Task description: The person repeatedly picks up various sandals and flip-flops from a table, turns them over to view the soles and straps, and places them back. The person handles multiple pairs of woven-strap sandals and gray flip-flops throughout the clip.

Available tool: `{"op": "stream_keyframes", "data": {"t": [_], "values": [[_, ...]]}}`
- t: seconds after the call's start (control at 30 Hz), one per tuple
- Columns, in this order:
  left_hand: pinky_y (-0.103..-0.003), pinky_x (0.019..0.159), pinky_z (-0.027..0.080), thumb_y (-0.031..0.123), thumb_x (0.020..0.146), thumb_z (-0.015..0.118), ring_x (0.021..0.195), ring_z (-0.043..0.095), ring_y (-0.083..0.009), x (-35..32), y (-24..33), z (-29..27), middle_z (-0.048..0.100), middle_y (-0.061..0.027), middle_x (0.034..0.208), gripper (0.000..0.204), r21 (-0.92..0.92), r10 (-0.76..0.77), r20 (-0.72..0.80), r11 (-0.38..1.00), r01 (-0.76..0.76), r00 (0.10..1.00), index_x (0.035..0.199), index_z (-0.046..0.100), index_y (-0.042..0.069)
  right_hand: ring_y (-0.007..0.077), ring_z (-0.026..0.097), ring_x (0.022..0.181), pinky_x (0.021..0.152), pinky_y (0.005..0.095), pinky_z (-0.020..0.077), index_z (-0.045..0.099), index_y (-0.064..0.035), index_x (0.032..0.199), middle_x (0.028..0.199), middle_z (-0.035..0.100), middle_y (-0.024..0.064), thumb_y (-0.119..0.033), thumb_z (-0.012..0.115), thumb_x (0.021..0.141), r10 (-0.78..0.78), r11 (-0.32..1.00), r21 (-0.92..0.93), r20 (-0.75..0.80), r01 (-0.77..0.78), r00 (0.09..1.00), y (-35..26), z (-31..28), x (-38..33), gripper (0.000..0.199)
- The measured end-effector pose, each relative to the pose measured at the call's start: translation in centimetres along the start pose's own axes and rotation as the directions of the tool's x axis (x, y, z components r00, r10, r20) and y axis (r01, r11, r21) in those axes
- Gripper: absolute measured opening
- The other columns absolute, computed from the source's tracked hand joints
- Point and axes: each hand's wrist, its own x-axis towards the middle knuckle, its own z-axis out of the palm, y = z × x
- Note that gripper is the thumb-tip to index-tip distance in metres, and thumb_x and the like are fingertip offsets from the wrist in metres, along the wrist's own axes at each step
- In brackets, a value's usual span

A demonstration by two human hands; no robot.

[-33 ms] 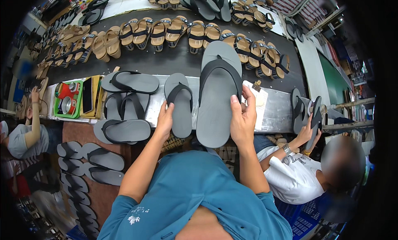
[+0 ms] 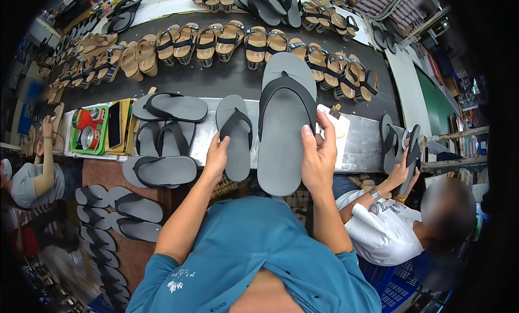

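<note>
Right hand (image 2: 319, 156) grips big grey flip-flop (image 2: 284, 129) with black strap, sole up-facing, raised over metal bench (image 2: 362, 143). Left hand (image 2: 217, 157) holds smaller grey flip-flop (image 2: 235, 137) flat on bench.

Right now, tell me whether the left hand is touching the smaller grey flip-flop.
Touching. The head view shows the left hand with its fingers wrapped over the left edge of the smaller grey flip-flop, no gap between them.
</note>
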Motion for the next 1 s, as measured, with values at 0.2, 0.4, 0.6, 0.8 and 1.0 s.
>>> {"op": "stream_keyframes", "data": {"t": [0.2, 0.4, 0.6, 0.8, 1.0], "values": [[-0.034, 0.101, 0.046, 0.034, 0.101, 0.056, 0.125, 0.054, -0.0219, -7.5, 11.5, 1.4, 0.051, -0.0211, 0.14, 0.063, -0.342, 0.473, 0.288, 0.863, -0.372, 0.833, 0.147, 0.036, -0.003, 0.0223, 0.063, 0.098, 0.069, 0.0279, 0.0554, 0.044, 0.005, 0.14, 0.145, 0.042, 0.0248, -0.017, 0.068, 0.091, -0.263, 0.965, 0.023, 0.009, 0.263, 0.965, -1.6, 0.8, -1.7, 0.058], [-0.022, 0.07, 0.052, 0.02, 0.099, 0.061, 0.073, 0.058, -0.0026, -11.7, 15.7, 1.8, 0.067, -0.001, 0.078, 0.042, -0.022, 0.667, 0.034, 0.745, -0.666, 0.744, 0.134, 0.055, -0.003, 0.0219, 0.059, 0.113, 0.093, 0.0309, 0.0493, 0.032, 0.0068, 0.146, 0.147, 0.038, 0.0244, -0.02, 0.051, 0.102, -0.223, 0.912, 0.375, 0.112, 0.167, 0.968, -1.6, 1.8, -3.1, 0.055], [-0.02, 0.064, 0.05, 0.019, 0.1, 0.06, 0.068, 0.054, -0.0018, -12.9, 15.8, 1.9, 0.064, 0.0009, 0.072, 0.034, -0.017, 0.644, -0.021, 0.765, -0.644, 0.765, 0.127, 0.06, -0.002, 0.0231, 0.05, 0.127, 0.106, 0.0362, 0.0417, 0.029, 0.0029, 0.146, 0.143, 0.043, 0.0189, -0.035, 0.037, 0.106, -0.156, 0.938, 0.323, 0.073, 0.125, 0.985, -1.8, 2.7, -3.7, 0.056], [-0.022, 0.067, 0.053, 0.013, 0.094, 0.067, 0.074, 0.063, -0.0064, -13.5, 15.7, 1.9, 0.071, -0.0072, 0.084, 0.031, 0.017, 0.692, -0.03, 0.722, -0.692, 0.721, 0.12, 0.064, -0.003, 0.0241, 0.048, 0.128, 0.107, 0.0366, 0.0398, 0.027, 0.0047, 0.147, 0.143, 0.042, 0.0204, -0.035, 0.033, 0.106, -0.153, 0.909, 0.402, 0.076, 0.11, 0.985, -1.7, 2.5, -4.1, 0.057], [-0.028, 0.076, 0.058, 0.013, 0.085, 0.077, 0.085, 0.071, -0.0185, -12.9, 15.4, 2.0, 0.071, -0.0165, 0.095, 0.035, 0.1, 0.699, -0.016, 0.712, -0.695, 0.715, 0.111, 0.066, -0.008, 0.0205, 0.049, 0.125, 0.107, 0.0336, 0.0386, 0.028, 0.0048, 0.148, 0.141, 0.044, 0.0192, -0.026, 0.031, 0.107, -0.073, 0.868, 0.496, 0.065, 0.032, 0.995, -2.6, 2.3, -4.4, 0.051]]}}
